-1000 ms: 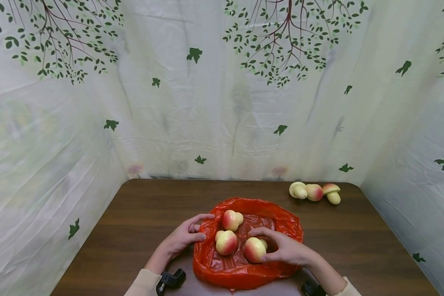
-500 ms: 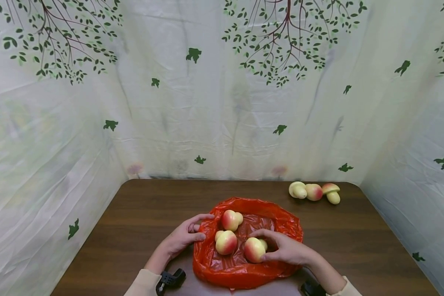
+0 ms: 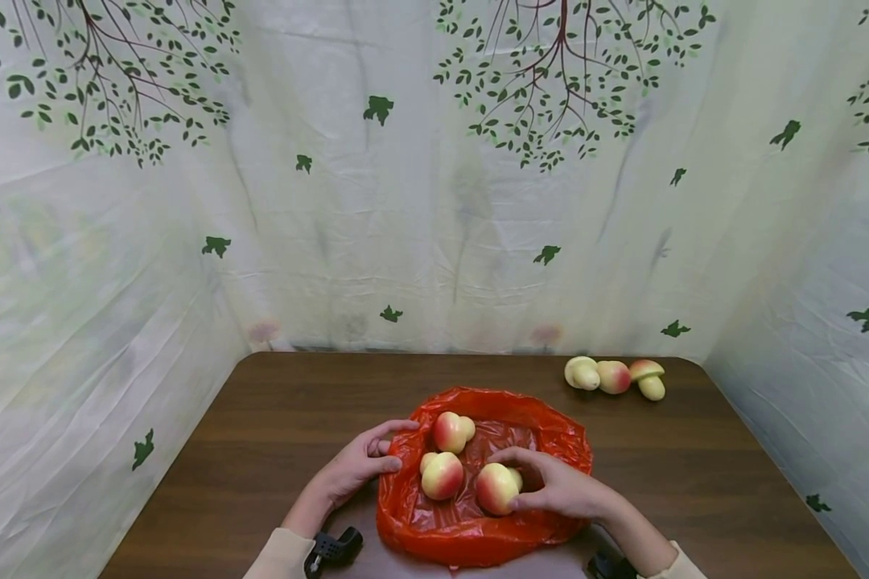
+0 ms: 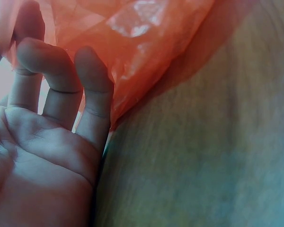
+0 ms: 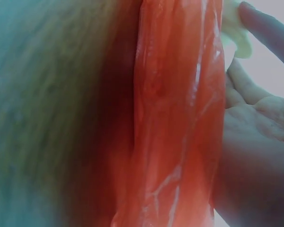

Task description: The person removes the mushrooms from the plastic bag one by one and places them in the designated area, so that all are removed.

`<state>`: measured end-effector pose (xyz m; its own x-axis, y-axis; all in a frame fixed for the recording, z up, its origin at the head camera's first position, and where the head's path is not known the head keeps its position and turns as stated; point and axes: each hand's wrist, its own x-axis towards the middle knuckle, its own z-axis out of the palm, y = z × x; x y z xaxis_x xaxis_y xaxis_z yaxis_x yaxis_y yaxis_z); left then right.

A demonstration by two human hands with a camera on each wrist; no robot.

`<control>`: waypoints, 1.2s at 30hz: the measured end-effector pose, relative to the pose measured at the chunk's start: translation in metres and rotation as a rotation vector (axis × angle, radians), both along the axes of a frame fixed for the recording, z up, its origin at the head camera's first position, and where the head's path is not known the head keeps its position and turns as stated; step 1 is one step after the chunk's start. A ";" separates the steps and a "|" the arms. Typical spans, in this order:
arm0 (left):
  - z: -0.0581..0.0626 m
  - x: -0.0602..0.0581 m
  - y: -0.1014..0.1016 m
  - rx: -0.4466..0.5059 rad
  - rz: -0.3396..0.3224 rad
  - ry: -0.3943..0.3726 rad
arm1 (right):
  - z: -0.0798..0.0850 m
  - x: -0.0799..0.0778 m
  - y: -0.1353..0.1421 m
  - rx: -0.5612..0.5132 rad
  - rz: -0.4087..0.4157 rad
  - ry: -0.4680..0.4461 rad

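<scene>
An opened-out red plastic bag (image 3: 481, 549) lies near the table's front with its rim rolled down. My left hand (image 3: 355, 466) grips its left rim, thumb on the near side; curled fingers (image 4: 92, 71) show against the film in the left wrist view. Inside the bag, my right hand (image 3: 561, 485) pinches a yellow toy mushroom with a pink-red cap (image 3: 496, 489) between thumb and fingers. Another such mushroom (image 3: 443, 476) sits left of it, and one more mushroom (image 3: 450, 432) lies farther back. In the right wrist view, the bag's wall (image 5: 180, 113) hides most of the held mushroom.
Three similar mushrooms lie in a row at the table's back right: a pale one (image 3: 582, 373), a pinkish one (image 3: 614, 376) and one with its stem toward me (image 3: 649, 379). Leaf-printed curtains (image 3: 434, 201) enclose the brown table (image 3: 297, 402) behind and at both sides.
</scene>
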<state>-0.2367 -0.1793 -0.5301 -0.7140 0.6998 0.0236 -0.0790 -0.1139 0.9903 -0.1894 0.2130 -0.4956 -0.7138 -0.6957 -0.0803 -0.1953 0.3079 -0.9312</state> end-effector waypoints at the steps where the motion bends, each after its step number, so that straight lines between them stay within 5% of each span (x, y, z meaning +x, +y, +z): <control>1: 0.000 0.000 0.000 -0.001 0.000 0.000 | 0.000 0.000 0.000 -0.005 -0.001 0.005; 36: 0.000 -0.001 0.001 -0.015 0.006 0.000 | 0.039 -0.005 0.048 -0.088 -0.262 0.054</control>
<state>-0.2378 -0.1787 -0.5304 -0.7182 0.6957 0.0129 -0.0786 -0.0995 0.9919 -0.1945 0.2610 -0.4562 -0.8719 -0.4894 0.0153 -0.1696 0.2725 -0.9471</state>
